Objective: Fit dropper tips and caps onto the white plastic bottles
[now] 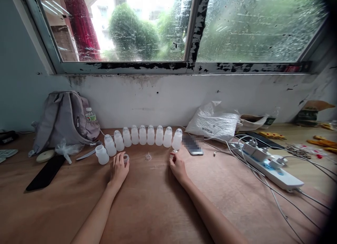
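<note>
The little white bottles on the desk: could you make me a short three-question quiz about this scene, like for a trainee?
1. True or false: the white bottles stand in a curved row along the wall.
2. Which hand rests by the small clear ring piece? A) left hand B) right hand
3. Fill in: the grey backpack sits at the ____ end of the row.

Key: 1 true; 2 A; 3 left.
</note>
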`<state>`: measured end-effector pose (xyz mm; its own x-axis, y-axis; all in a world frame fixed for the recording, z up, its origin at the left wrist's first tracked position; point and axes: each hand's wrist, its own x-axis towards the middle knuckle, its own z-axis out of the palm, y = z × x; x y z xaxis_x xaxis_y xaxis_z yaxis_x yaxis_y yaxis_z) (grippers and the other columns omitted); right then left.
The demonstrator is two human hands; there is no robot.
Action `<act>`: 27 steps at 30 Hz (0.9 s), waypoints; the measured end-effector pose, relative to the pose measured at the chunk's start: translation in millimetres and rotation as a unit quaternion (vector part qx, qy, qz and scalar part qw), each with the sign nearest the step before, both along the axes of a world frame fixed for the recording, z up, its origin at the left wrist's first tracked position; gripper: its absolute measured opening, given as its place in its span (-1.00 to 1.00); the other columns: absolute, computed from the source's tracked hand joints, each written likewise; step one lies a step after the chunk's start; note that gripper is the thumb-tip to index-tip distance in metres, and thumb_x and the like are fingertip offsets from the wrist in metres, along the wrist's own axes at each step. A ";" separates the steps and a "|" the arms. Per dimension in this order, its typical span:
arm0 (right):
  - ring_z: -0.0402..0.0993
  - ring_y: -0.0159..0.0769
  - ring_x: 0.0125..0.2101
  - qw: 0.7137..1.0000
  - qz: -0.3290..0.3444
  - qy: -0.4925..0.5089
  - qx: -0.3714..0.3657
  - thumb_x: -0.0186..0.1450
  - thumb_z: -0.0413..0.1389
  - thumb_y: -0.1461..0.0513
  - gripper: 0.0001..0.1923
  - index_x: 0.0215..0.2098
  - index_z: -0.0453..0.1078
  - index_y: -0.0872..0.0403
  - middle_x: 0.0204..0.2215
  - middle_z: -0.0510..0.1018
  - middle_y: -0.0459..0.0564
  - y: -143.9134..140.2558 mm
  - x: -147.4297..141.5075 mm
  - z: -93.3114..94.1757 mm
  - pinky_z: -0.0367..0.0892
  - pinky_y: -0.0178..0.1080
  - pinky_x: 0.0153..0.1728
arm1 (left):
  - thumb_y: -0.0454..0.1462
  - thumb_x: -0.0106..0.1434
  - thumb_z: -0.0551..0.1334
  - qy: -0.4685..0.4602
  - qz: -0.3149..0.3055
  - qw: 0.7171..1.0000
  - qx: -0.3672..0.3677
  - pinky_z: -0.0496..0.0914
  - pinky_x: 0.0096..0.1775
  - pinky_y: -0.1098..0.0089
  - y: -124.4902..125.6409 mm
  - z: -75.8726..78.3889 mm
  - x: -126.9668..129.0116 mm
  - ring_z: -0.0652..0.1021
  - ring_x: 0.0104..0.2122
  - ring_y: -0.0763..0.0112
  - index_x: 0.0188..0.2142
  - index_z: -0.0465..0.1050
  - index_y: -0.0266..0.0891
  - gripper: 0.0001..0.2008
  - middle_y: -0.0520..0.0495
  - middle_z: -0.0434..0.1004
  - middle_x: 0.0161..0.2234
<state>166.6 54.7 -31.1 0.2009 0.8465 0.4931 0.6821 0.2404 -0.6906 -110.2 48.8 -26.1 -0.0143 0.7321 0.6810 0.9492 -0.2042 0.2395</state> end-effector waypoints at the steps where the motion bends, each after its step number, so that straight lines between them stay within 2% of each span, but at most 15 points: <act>1: 0.33 -0.28 -0.55 1.000 -0.003 0.000 -0.003 0.11 -0.12 0.25 -0.70 -0.24 0.33 0.17 -0.57 0.38 -0.04 -0.7 1.2 0.3 0.26 -0.25 -0.48 | -0.28 0.15 0.07 -0.007 -0.007 1.000 0.021 0.26 -0.13 0.23 -1.1 6.3 -1.0 0.38 -0.13 0.15 -0.07 0.25 -0.24 -0.68 -0.19 0.38 -0.12; 6: 0.33 -0.29 -0.58 1.000 -0.012 -0.006 -0.007 0.12 -0.12 0.25 -0.70 -0.22 0.33 0.14 -0.59 0.37 -0.06 -3.1 5.3 2.9 0.25 -0.26 -0.51 | -0.25 0.17 0.05 0.001 0.014 0.996 0.083 0.18 -0.06 0.21 5.3 53.9 -19.5 0.35 -0.06 0.13 -0.04 0.23 -0.25 -0.66 -0.20 0.34 -0.06; 9: 0.34 -0.28 -0.55 1.000 -0.006 -0.014 -0.005 0.11 -0.12 0.27 -0.70 -0.21 0.31 0.12 -0.55 0.38 -0.05 -4.1 3.7 4.4 0.25 -0.26 -0.50 | -0.21 0.15 0.06 0.009 0.082 0.994 0.071 0.13 -0.04 0.18 23.8 80.5 -39.7 0.32 -0.04 0.06 0.01 0.19 -0.30 -0.57 -0.26 0.33 -0.04; 12: 0.34 -0.27 -0.50 1.000 0.005 -0.018 -0.002 0.08 -0.11 0.32 -0.68 -0.21 0.30 0.12 -0.49 0.39 -0.02 -6.3 0.6 6.6 0.25 -0.26 -0.46 | -0.12 0.12 0.06 0.005 0.162 0.986 -0.026 0.13 -0.09 0.13 45.6 94.8 -57.8 0.35 -0.09 -0.02 0.03 0.16 -0.38 -0.47 -0.32 0.43 -0.14; 14: 0.34 -0.27 -0.48 1.000 0.011 -0.019 0.000 0.06 -0.11 0.34 -0.67 -0.22 0.30 0.12 -0.46 0.40 0.00 -8.2 -0.8 8.7 0.25 -0.25 -0.45 | -0.05 0.10 0.05 0.025 0.177 0.976 -0.123 0.12 -0.10 0.11 55.6 99.8 -64.9 0.38 -0.12 -0.05 -0.06 0.26 -0.40 -0.47 -0.34 0.48 -0.25; 16: 0.33 -0.27 -0.48 1.000 0.016 -0.016 0.001 0.06 -0.11 0.35 -0.68 -0.23 0.30 0.14 -0.45 0.40 0.02 -9.8 -1.4 11.2 0.25 -0.25 -0.45 | 0.00 0.09 0.04 0.044 0.178 0.967 -0.174 0.09 -0.08 0.10 57.8 105.7 -67.0 0.40 -0.14 -0.03 -0.18 0.36 -0.38 -0.51 -0.34 0.50 -0.33; 18: 0.34 -0.27 -0.48 1.000 0.020 -0.012 0.005 0.08 -0.12 0.35 -0.70 -0.23 0.31 0.14 -0.45 0.40 0.02 -11.7 -1.9 14.7 0.26 -0.25 -0.45 | 0.01 0.09 0.05 0.040 0.188 0.971 -0.145 0.08 -0.06 0.08 50.7 115.3 -63.8 0.41 -0.16 -0.01 -0.25 0.40 -0.33 -0.54 -0.30 0.51 -0.37; 20: 0.34 -0.28 -0.47 0.999 0.028 -0.007 0.014 0.12 -0.11 0.32 -0.74 -0.26 0.32 0.14 -0.44 0.42 0.03 -14.7 -3.8 19.8 0.27 -0.26 -0.42 | 0.02 0.08 0.06 0.008 0.200 0.978 -0.056 0.11 -0.08 0.07 34.8 127.4 -55.4 0.41 -0.18 0.02 -0.25 0.39 -0.31 -0.55 -0.25 0.50 -0.37; 22: 0.34 -0.30 -0.47 0.998 0.061 0.016 0.012 0.19 -0.11 0.26 -0.80 -0.33 0.33 0.11 -0.46 0.42 0.00 -19.8 -7.9 26.7 0.27 -0.27 -0.41 | 0.03 0.08 0.07 -0.053 0.178 0.982 0.036 0.22 -0.15 0.15 13.7 136.5 -40.8 0.42 -0.23 0.09 -0.22 0.35 -0.29 -0.54 -0.19 0.47 -0.35; 24: 0.34 -0.34 -0.51 0.989 0.125 0.073 -0.021 0.24 -0.11 0.15 -0.76 -0.40 0.33 0.09 -0.52 0.40 -0.04 -27.1 -13.9 35.0 0.27 -0.31 -0.47 | 0.03 0.10 0.07 -0.152 0.123 0.978 0.076 0.30 -0.31 0.29 -7.6 135.7 -18.6 0.44 -0.37 0.23 -0.21 0.30 -0.26 -0.56 -0.09 0.43 -0.41; 25: 0.32 -0.36 -0.55 0.978 0.164 0.118 -0.055 0.25 -0.13 0.09 -0.70 -0.40 0.32 0.08 -0.54 0.39 -0.06 -31.2 -17.1 39.1 0.26 -0.33 -0.54 | 0.03 0.10 0.08 -0.208 0.087 0.971 0.074 0.31 -0.37 0.34 -17.1 130.3 -4.9 0.43 -0.45 0.30 -0.22 0.28 -0.25 -0.58 -0.04 0.40 -0.45; 27: 0.29 -0.42 -0.65 0.934 0.241 0.223 -0.144 0.27 -0.24 -0.02 -0.58 -0.28 0.30 0.06 -0.51 0.39 -0.08 -38.8 -23.0 46.2 0.17 -0.37 -0.70 | 0.02 0.10 0.09 -0.336 -0.012 0.941 0.031 0.31 -0.48 0.42 -32.2 109.9 26.1 0.41 -0.54 0.41 -0.22 0.24 -0.23 -0.60 0.02 0.37 -0.47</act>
